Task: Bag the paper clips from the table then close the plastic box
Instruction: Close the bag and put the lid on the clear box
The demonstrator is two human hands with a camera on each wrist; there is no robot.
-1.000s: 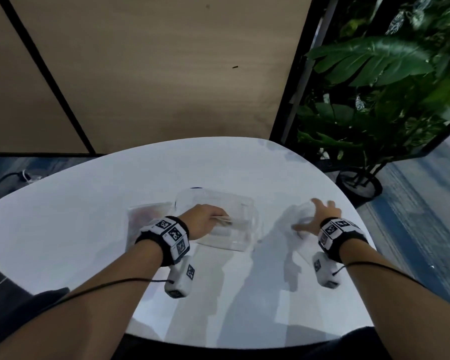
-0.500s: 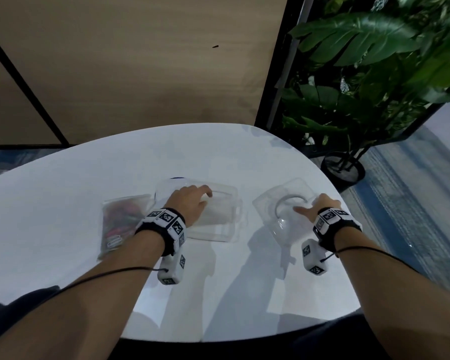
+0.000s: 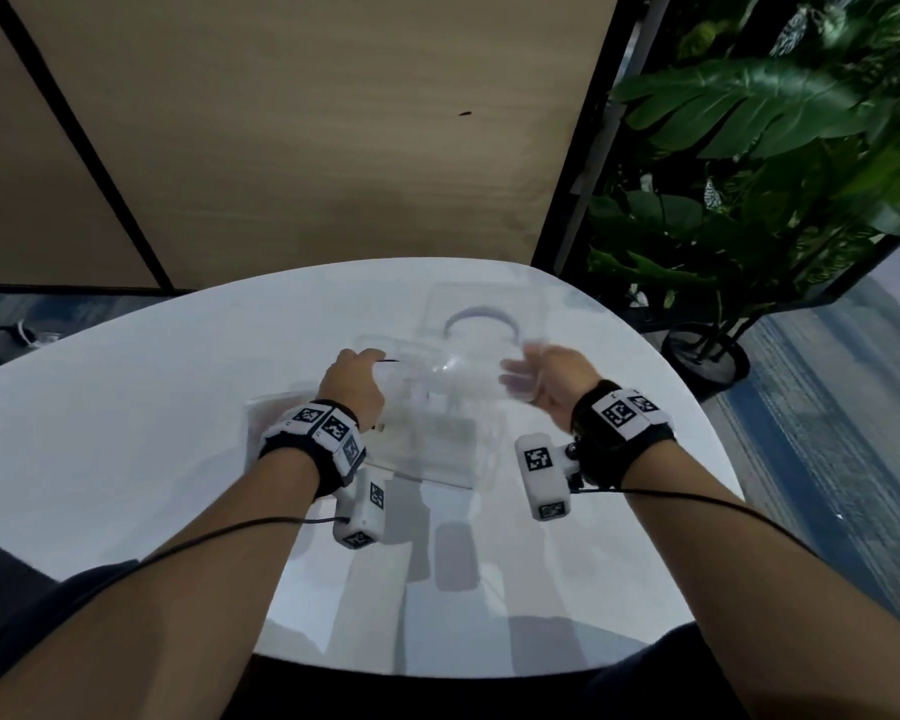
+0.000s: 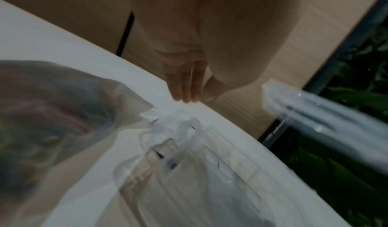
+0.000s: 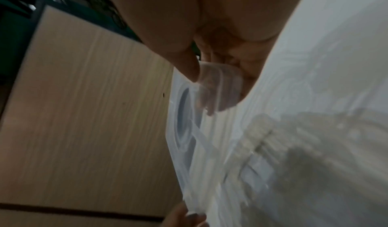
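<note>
Your left hand (image 3: pixel 354 381) rests w/ fingers curled on the far-left corner of the clear plastic box (image 3: pixel 432 433); whether it grips, can't tell. Your right hand (image 3: pixel 544 374) pinches the clear lid (image 3: pixel 481 330), held tilted above the box. The bag of paper clips (image 4: pixel 42 111) lies just left of the box on the white table (image 3: pixel 126 407).
</note>
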